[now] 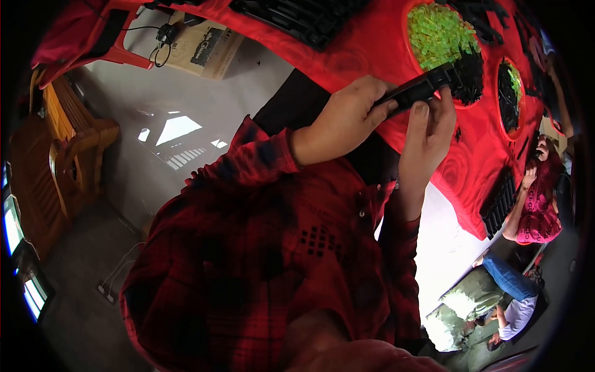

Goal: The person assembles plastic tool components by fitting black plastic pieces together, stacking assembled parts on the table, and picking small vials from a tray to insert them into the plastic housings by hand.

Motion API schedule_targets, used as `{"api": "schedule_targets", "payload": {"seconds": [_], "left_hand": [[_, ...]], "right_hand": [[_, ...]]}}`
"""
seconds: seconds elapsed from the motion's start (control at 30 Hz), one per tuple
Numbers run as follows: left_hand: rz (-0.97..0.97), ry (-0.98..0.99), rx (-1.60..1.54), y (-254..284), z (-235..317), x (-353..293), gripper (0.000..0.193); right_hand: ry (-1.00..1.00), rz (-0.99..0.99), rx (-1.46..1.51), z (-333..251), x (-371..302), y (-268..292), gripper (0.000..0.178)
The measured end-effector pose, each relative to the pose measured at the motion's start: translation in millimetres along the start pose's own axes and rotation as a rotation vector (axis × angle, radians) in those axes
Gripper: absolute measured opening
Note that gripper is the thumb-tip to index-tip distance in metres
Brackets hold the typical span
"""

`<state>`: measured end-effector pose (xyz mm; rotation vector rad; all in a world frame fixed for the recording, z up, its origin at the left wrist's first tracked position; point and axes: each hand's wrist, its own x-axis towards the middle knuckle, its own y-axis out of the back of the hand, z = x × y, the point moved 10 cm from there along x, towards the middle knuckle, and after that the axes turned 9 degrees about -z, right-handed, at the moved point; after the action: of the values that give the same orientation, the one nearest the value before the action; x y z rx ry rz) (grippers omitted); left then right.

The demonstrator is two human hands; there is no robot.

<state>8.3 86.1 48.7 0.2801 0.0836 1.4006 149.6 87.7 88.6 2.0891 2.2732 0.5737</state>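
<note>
Both hands hold a long black plastic part [416, 93] over the near edge of the red-covered table. My left hand [347, 115] is closed around its near-left end, with the thumb along the part. My right hand [431, 127] grips the far-right end between thumb and fingers. Just beyond the part stands a red-rimmed bowl [410, 44]. It holds many small yellow-green plastic pieces [439, 31] and a heap of thin black pieces [472, 80], partly hidden behind the part.
A second red bowl [522, 102] with black and green pieces sits farther right. Black ridged parts [297, 22] lie on the red tablecloth [458, 164], with another row [499, 201] at the right edge. Co-workers [539, 201] sit to the right. A wooden chair [80, 149] and cardboard box [211, 49] are at left.
</note>
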Motion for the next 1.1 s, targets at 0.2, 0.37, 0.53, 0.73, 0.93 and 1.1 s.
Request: {"api": "schedule_targets", "payload": {"seconds": [0.2, 0.37, 0.53, 0.73, 0.93, 1.1], "left_hand": [[-0.001, 0.041, -0.238, -5, -17, 0, 0.016], [-0.247, 0.163, -0.677, -29, -29, 0, 0.017], [-0.361, 0.23, -0.722, -31, -29, -2, 0.016], [-0.386, 0.371, -0.884, -41, -39, -12, 0.019], [-0.27, 0.327, -0.503, -31, -44, -12, 0.016], [-0.212, 0.304, -0.366, -25, -36, -11, 0.017]], "right_hand": [[-0.065, 0.029, -0.092, 3, -2, -4, 0.042], [-0.014, 0.068, -0.12, 2, -10, 0, 0.042], [-0.111, 0.044, -0.079, 8, -8, 3, 0.041], [-0.254, 0.059, 0.047, 33, -11, 5, 0.039], [-0.236, 0.073, -0.042, 32, -13, 3, 0.039], [-0.154, 0.04, -0.162, 24, -11, 0, 0.039]]}}
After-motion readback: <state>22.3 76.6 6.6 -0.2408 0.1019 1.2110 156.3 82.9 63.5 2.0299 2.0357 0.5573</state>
